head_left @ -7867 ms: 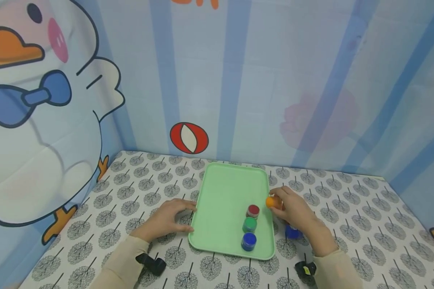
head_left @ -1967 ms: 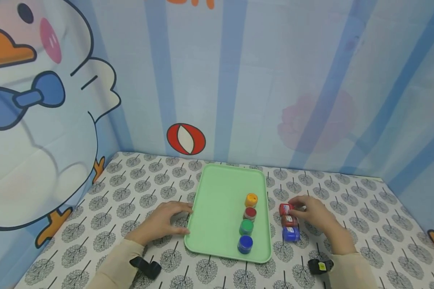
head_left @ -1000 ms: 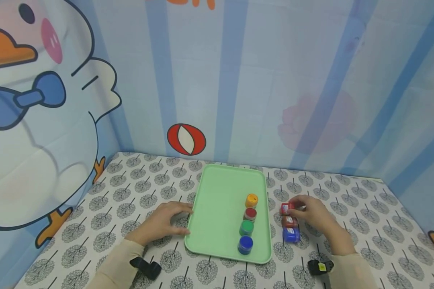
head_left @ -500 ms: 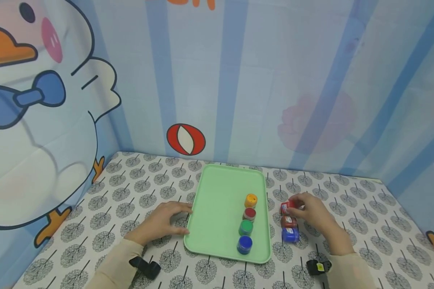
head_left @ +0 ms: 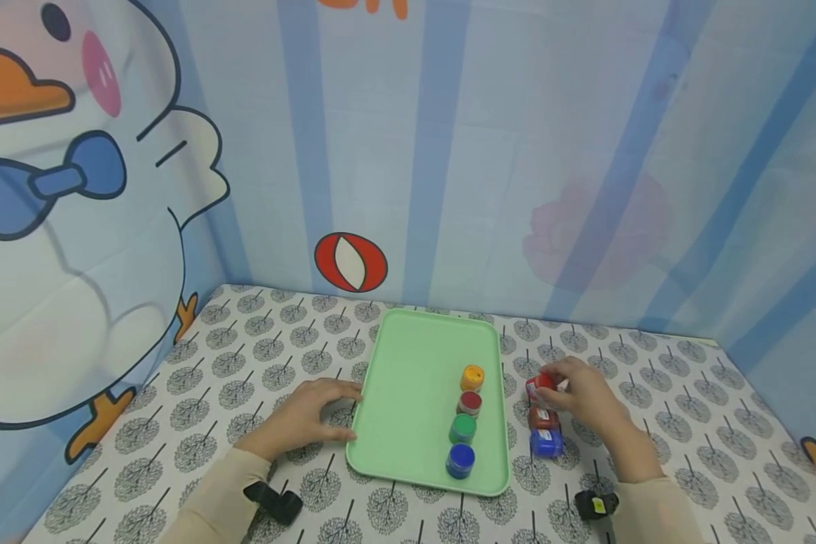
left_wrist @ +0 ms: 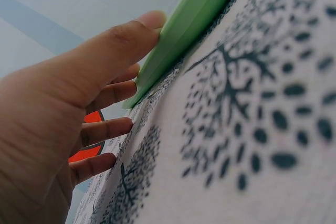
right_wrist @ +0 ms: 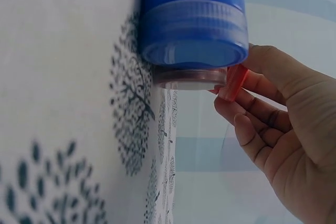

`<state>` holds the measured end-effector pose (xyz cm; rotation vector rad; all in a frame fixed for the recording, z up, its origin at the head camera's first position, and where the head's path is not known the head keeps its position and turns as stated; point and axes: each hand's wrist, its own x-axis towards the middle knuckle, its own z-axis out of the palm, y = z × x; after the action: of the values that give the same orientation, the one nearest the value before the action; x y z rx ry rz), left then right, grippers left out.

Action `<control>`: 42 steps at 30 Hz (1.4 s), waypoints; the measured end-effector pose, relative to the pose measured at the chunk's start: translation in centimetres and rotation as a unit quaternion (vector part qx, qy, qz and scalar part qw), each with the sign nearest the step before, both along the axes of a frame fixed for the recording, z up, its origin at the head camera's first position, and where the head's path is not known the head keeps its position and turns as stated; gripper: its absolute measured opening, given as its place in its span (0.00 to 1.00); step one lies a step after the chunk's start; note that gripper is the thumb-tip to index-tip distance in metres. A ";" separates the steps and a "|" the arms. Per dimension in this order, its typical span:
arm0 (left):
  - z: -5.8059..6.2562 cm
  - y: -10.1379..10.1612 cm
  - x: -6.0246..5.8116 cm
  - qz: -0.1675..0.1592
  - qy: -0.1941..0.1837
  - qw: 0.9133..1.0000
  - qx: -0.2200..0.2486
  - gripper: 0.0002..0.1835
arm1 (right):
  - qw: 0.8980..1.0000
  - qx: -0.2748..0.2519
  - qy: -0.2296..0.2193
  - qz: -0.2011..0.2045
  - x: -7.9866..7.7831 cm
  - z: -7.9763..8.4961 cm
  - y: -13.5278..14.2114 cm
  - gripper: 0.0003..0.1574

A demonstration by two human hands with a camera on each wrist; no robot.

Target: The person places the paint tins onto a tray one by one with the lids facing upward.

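Observation:
My right hand (head_left: 587, 395) pinches a small red jar (head_left: 539, 386) at the right of the tray, and the jar is tilted. In the right wrist view, my right hand (right_wrist: 294, 114) partly hides this red jar (right_wrist: 233, 83). Nearer me, a brownish-red jar (head_left: 543, 418) and a blue jar (head_left: 547, 443) lie in line with it. My left hand (head_left: 302, 417) touches the left rim of the green tray (head_left: 408, 393) with spread fingers. In the tray stand an orange jar (head_left: 472, 377), a dark-red-lidded jar (head_left: 470, 403), a green-lidded jar (head_left: 462, 428) and a blue-lidded jar (head_left: 460, 460).
A tablecloth with tree prints (head_left: 313, 332) covers the table. Behind it hangs a striped cloth backdrop (head_left: 476, 151) with a printed duck and a red ball. Black wrist straps (head_left: 273, 502) sit on both forearms.
The orange jar, held in my right hand several seconds ago, now stands in the tray. Over the last second, the red jar in my right hand has tilted and shifted slightly away from the brownish-red one.

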<state>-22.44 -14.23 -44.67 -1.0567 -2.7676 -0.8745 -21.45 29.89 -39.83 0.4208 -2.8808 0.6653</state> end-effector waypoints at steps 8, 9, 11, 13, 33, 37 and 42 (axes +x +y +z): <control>0.2 0.1 0.1 0.003 -0.009 1.000 0.003 0.30 | 1.000 0.010 0.016 0.005 0.0 0.0 -0.4 0.21; 0.2 0.1 0.1 0.003 -0.009 1.000 0.002 0.30 | 1.000 0.009 0.015 0.006 0.0 0.0 -0.5 0.21; 0.2 0.0 0.1 0.004 -0.009 1.000 0.000 0.30 | 1.000 0.004 0.008 0.005 0.1 0.1 -0.7 0.21; 0.1 0.0 0.1 0.004 -0.009 1.000 0.000 0.30 | 1.000 -0.003 -0.002 0.001 0.2 0.2 -1.0 0.21; 0.2 0.1 0.1 0.004 -0.005 1.000 0.000 0.31 | 1.000 0.009 -0.015 0.015 0.3 0.4 -3.0 0.22; 0.2 0.0 0.1 0.001 -0.003 1.000 0.004 0.31 | 1.000 0.011 -0.013 0.021 0.3 0.2 -3.5 0.19; 0.1 0.0 0.1 0.002 -0.003 1.000 0.003 0.31 | 1.000 0.013 0.001 0.027 0.4 0.0 -3.9 0.18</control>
<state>-22.37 -14.22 -44.59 -1.0503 -2.7684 -0.8861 -21.04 25.99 -39.79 0.5034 -2.8879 0.6341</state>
